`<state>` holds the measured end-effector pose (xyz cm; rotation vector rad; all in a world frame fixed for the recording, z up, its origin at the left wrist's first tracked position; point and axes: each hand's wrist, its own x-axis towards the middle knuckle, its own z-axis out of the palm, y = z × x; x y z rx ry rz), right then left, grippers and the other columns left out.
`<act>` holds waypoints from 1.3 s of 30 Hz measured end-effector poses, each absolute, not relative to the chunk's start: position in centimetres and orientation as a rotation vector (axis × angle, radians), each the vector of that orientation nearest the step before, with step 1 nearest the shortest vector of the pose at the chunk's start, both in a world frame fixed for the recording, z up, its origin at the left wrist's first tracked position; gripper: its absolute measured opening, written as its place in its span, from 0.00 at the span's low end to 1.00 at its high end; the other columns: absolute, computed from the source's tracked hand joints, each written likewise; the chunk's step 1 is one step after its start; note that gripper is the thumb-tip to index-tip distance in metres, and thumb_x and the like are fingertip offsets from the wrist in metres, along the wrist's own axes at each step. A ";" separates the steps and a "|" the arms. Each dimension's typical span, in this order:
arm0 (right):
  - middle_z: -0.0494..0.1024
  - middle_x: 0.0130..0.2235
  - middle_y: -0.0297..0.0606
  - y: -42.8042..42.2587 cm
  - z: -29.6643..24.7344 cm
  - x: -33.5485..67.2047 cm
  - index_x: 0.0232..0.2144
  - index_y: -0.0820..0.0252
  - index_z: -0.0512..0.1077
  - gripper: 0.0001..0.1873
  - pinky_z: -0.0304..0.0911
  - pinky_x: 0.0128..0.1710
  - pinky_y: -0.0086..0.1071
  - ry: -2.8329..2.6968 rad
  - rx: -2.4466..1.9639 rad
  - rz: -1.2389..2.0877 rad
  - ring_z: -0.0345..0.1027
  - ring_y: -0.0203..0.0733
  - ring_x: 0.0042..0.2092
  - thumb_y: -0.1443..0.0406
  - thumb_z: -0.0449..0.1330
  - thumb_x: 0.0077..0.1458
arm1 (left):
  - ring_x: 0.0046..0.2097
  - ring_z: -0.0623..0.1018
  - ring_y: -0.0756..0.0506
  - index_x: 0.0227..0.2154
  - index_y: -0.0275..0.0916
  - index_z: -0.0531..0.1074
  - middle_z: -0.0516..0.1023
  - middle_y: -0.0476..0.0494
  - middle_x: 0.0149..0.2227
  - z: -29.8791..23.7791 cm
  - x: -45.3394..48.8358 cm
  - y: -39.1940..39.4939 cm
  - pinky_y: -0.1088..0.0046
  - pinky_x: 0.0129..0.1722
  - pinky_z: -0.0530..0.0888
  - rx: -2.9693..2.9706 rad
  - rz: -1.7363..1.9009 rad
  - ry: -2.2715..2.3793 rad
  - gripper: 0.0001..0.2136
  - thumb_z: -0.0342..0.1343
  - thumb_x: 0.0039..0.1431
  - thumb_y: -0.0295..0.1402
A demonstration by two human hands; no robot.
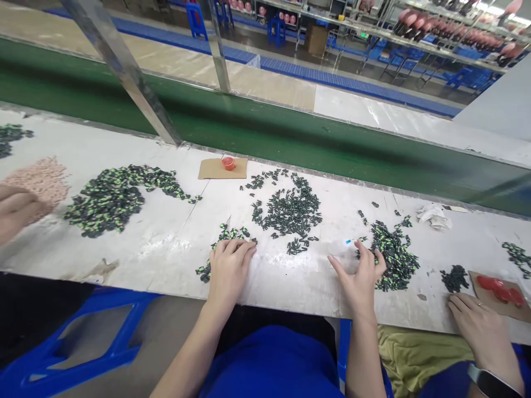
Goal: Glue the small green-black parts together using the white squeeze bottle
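Observation:
My left hand [229, 264] lies flat on the white worktable [166, 249], fingers stretched out over a small heap of green-and-black pieces [224, 237]. My right hand [360, 272] rests palm down with fingers spread, touching the edge of another green-and-black heap [394, 255]. Between and beyond both hands lies a pile of dark pieces [288, 210]. A small blue-tipped stick [350, 241] lies just above my right hand. Neither hand holds anything.
A big green-and-black pile [116, 196] and a pink pile [39, 179] lie to the left, by another person's hand [16, 210]. A red cup [228, 162] sits on cardboard. At the right, a co-worker's hand [481, 326] rests by cardboard with red blobs [500, 290]. A green conveyor belt [290, 130] runs behind.

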<state>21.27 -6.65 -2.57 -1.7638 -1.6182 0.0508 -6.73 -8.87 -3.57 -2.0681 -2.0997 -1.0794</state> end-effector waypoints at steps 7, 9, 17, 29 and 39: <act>0.75 0.44 0.46 -5.7 -2.6 19.7 0.35 0.56 0.63 0.18 0.58 0.51 0.48 -1.430 -1.591 0.501 0.63 0.53 0.53 0.53 0.63 0.48 | 0.37 0.72 0.43 0.33 0.41 0.76 0.80 0.46 0.33 -3.0 -4.9 -8.7 0.64 0.37 0.64 -2.360 -1.356 -1.985 0.08 0.51 0.63 0.31; 0.77 0.37 0.41 -6.3 -2.2 19.5 0.32 0.56 0.61 0.19 0.65 0.40 0.40 -1.295 -1.529 0.716 0.71 0.47 0.41 0.54 0.65 0.46 | 0.38 0.72 0.44 0.33 0.42 0.76 0.80 0.48 0.32 -3.1 -3.5 -8.8 0.64 0.39 0.63 -2.496 -1.379 -1.959 0.07 0.52 0.63 0.31; 0.68 0.20 0.29 -8.9 -2.4 17.6 0.23 0.61 0.69 0.15 0.53 0.22 0.28 -0.909 -1.341 0.984 0.59 0.34 0.22 0.56 0.66 0.40 | 0.49 0.70 0.38 0.31 0.44 0.77 0.80 0.46 0.37 -4.7 -1.5 -9.6 0.59 0.45 0.60 -2.419 -1.362 -2.033 0.02 0.62 0.55 0.31; 0.67 0.16 0.31 -8.8 -1.8 15.3 0.16 0.60 0.68 0.17 0.59 0.21 0.29 -1.076 -1.516 0.918 0.60 0.35 0.20 0.54 0.63 0.44 | 0.48 0.77 0.41 0.37 0.44 0.75 0.83 0.48 0.34 -4.8 -2.2 -10.0 0.59 0.48 0.61 -2.490 -1.398 -2.099 0.05 0.58 0.58 0.30; 0.70 0.18 0.32 -8.7 -1.8 15.2 0.19 0.61 0.72 0.13 0.60 0.23 0.30 -1.097 -1.537 0.936 0.62 0.36 0.22 0.57 0.63 0.44 | 0.44 0.79 0.42 0.31 0.45 0.75 0.83 0.52 0.32 -4.3 -2.0 -10.4 0.61 0.47 0.57 -2.404 -1.403 -2.039 0.04 0.58 0.59 0.30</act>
